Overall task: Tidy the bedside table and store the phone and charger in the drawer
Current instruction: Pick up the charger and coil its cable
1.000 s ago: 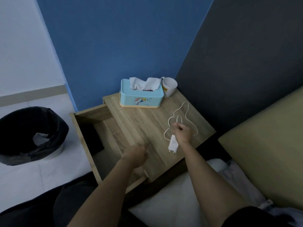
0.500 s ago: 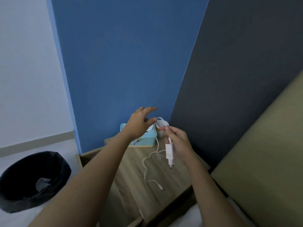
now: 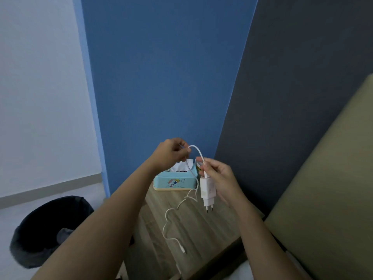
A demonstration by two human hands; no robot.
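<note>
My right hand (image 3: 219,178) holds the white charger plug (image 3: 207,190) upright in the air, prongs pointing down. My left hand (image 3: 171,154) pinches the white cable (image 3: 175,211) a short way from the plug, forming an arch between both hands. The rest of the cable hangs down and its loose end lies on the wooden bedside table (image 3: 212,229). The drawer is hidden behind my left forearm. No phone is visible.
A light blue tissue box (image 3: 173,180) stands at the back of the table, with a white mug mostly hidden behind my right hand. A black-lined bin (image 3: 46,229) sits on the floor at the left. The bed's olive headboard (image 3: 327,188) rises at the right.
My right hand lifted the charger off the table. My left hand rose from the drawer side and closed on the cable near the plug. The camera tilted upward.
</note>
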